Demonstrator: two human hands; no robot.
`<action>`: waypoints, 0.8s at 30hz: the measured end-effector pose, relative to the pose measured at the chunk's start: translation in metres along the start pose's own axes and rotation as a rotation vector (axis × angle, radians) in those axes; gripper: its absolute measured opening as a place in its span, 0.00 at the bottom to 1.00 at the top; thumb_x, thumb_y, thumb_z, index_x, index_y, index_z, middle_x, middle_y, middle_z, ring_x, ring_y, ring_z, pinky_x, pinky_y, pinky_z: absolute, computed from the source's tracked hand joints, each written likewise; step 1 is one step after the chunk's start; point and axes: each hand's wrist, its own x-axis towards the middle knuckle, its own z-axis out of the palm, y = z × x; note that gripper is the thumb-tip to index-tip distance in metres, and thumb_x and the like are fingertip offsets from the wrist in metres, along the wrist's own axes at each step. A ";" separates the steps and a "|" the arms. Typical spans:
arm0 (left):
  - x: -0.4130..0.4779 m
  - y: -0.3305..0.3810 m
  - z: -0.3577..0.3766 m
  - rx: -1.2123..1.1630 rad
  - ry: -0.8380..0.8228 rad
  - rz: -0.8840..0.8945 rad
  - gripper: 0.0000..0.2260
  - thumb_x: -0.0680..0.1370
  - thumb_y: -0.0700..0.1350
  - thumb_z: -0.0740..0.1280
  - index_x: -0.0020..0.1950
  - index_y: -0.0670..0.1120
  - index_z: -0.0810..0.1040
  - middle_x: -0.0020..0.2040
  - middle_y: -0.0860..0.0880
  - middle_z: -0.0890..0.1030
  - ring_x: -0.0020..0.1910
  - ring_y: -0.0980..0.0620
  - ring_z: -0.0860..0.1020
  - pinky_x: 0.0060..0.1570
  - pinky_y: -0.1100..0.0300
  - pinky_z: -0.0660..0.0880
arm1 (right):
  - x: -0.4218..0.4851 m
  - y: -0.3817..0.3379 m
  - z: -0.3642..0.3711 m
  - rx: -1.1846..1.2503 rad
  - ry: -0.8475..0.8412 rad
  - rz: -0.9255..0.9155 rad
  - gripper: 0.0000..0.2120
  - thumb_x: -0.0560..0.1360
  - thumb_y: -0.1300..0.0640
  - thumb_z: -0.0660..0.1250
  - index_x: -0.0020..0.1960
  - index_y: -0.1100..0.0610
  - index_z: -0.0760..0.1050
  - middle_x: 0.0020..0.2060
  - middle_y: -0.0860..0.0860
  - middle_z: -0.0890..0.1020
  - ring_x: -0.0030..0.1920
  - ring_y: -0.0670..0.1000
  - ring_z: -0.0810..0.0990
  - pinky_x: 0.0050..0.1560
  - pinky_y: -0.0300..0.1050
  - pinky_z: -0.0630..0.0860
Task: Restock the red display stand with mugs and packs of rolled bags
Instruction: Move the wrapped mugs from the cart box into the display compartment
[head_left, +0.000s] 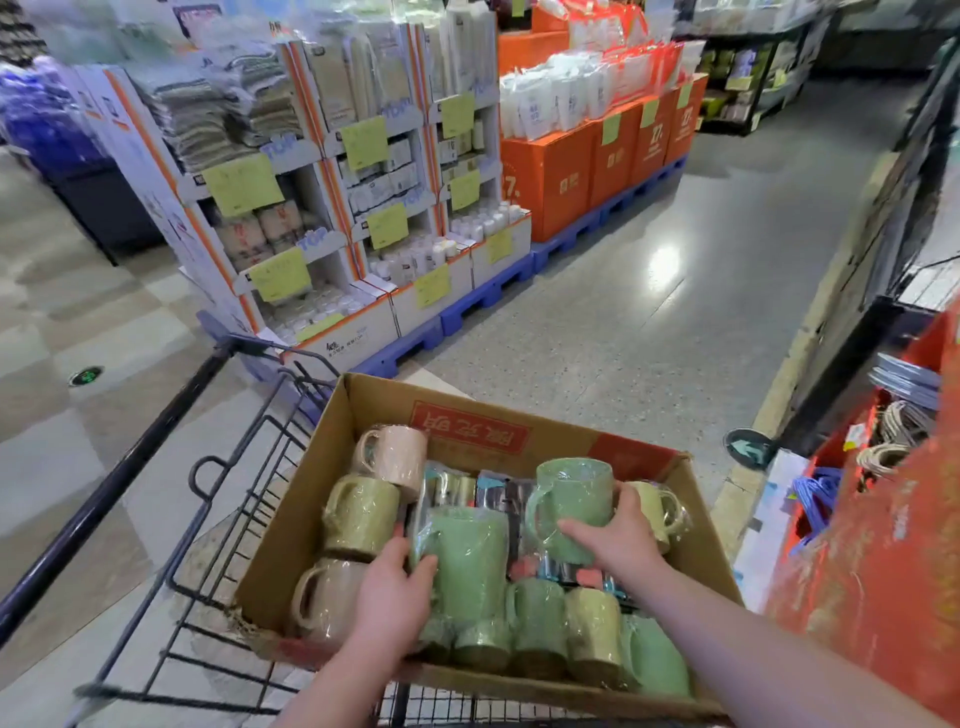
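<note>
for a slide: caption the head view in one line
Left hand grips one green mug, right hand another, in the box beside the red stand

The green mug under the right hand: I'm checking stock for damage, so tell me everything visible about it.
The pale green, glossy ceramic-looking mug is sealed in clear plastic film, its loop handle toward the left. The right hand grips its side, fingers curled across it, above the shiny packs in the brown cardboard box. No cracks show.

"TOP" on shelves (311, 240), "27" on boxes (652, 139)
</note>
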 end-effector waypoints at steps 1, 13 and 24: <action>-0.004 0.001 -0.001 -0.001 0.003 0.020 0.14 0.80 0.44 0.62 0.65 0.41 0.71 0.37 0.57 0.68 0.33 0.61 0.67 0.33 0.68 0.68 | -0.010 0.000 -0.005 0.001 0.013 -0.013 0.37 0.67 0.53 0.77 0.68 0.54 0.59 0.55 0.53 0.75 0.45 0.51 0.77 0.30 0.37 0.74; -0.067 0.006 -0.003 -0.047 -0.051 0.159 0.20 0.81 0.46 0.62 0.71 0.41 0.67 0.54 0.50 0.77 0.48 0.54 0.76 0.48 0.61 0.73 | -0.108 0.022 -0.035 -0.009 0.162 -0.120 0.46 0.65 0.50 0.79 0.75 0.54 0.57 0.65 0.52 0.72 0.58 0.53 0.76 0.59 0.54 0.77; -0.121 0.015 0.025 -0.083 -0.151 0.296 0.05 0.80 0.45 0.63 0.55 0.50 0.70 0.48 0.49 0.77 0.36 0.55 0.73 0.38 0.56 0.73 | -0.172 0.055 -0.079 0.046 0.267 -0.161 0.41 0.66 0.55 0.78 0.72 0.55 0.60 0.62 0.51 0.73 0.57 0.50 0.73 0.54 0.37 0.69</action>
